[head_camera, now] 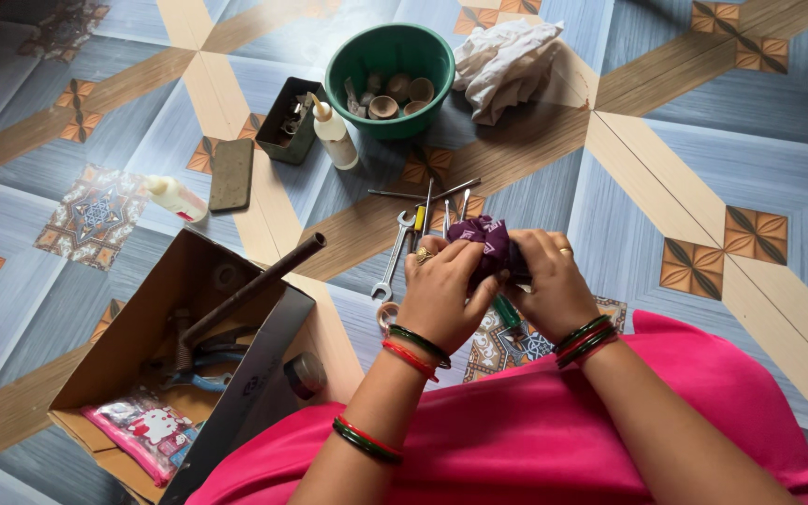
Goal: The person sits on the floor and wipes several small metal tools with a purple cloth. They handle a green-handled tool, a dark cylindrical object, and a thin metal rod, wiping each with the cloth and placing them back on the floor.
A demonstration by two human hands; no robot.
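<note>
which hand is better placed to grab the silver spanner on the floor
Left, probably. The left hand sits right beside the silver open-ended metal spanner; the right hand lies beyond the crumpled purple patterned cloth both hold.

bowl [391, 49] behind wrench [393, 257] | rag [505, 58] right of bowl | box [156, 323] left of wrench

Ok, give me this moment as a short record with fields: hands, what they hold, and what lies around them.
left hand: left hand grips the purple cloth from the left side
right hand: right hand grips the same cloth from the right side
inside cloth: hidden; cannot tell
just beyond hands: wrench and thin metal tools on the floor
far centre: green bowl with small round parts, white rag beside it
left: open cardboard box with a dark pipe sticking out
near bowl: white squeeze bottle
</note>
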